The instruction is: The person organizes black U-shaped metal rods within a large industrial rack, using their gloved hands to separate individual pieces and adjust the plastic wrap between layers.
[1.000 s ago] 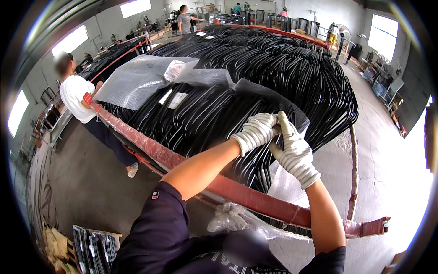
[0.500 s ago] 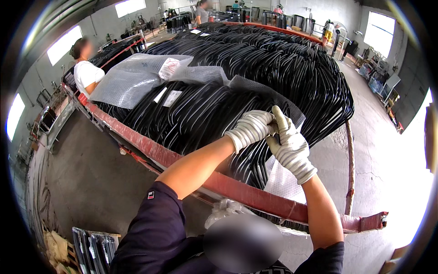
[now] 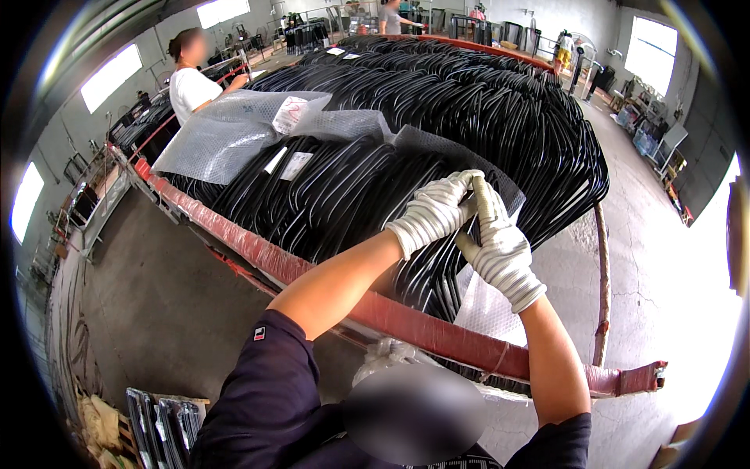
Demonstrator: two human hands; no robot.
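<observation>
Striped white-and-grey work gloves cover both of my hands, which meet over the right end of the nearest row of glossy black bent tubes. My left hand is closed around a dark tube in that row, most of it hidden by the glove. Close against it, my right hand has its thumb and fingers around the same dark edge, fingertips touching those of the left. Clear bubble wrap hangs below my right hand, and another sheet of bubble wrap lies across the row at left.
A red, plastic-wrapped rail runs along the rack's near side. More rows of black tubes fill the rack behind. A person in white stands at the far left, and another person at the back. A post stands at right.
My fingertips have come up and together at the top, the left hand's reaching over to the right's. The person in white has moved right and away; the person at the back has also moved right.
</observation>
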